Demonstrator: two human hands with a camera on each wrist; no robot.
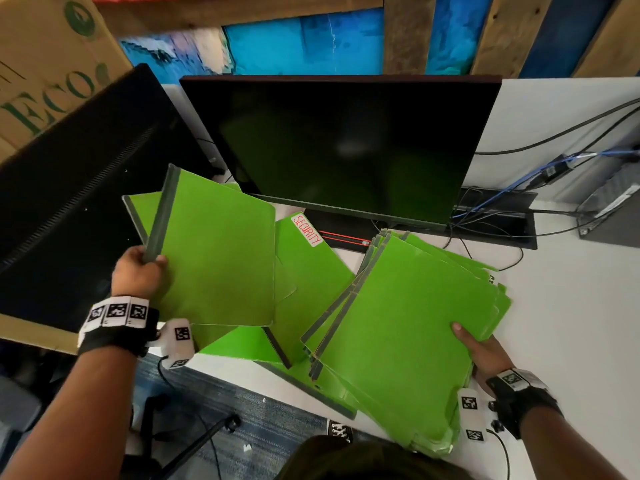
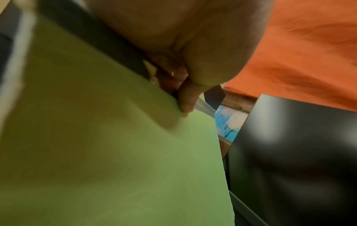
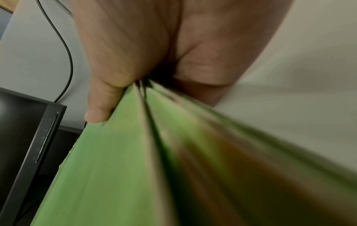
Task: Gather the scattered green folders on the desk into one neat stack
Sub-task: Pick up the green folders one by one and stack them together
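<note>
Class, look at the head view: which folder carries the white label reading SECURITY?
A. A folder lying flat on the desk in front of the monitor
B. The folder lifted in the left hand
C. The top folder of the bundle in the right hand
A: the SECURITY label sits on a flat green folder between the lifted folder and the right-hand bundle.

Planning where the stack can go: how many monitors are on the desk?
2: one dark monitor straight ahead behind the green folders, another monitor angled at the left. More may be out of view.

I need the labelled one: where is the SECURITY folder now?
In the head view, the SECURITY folder lies on the desk mid-frame, before the monitor, between the left hand's folder and the right-hand stack.
</note>
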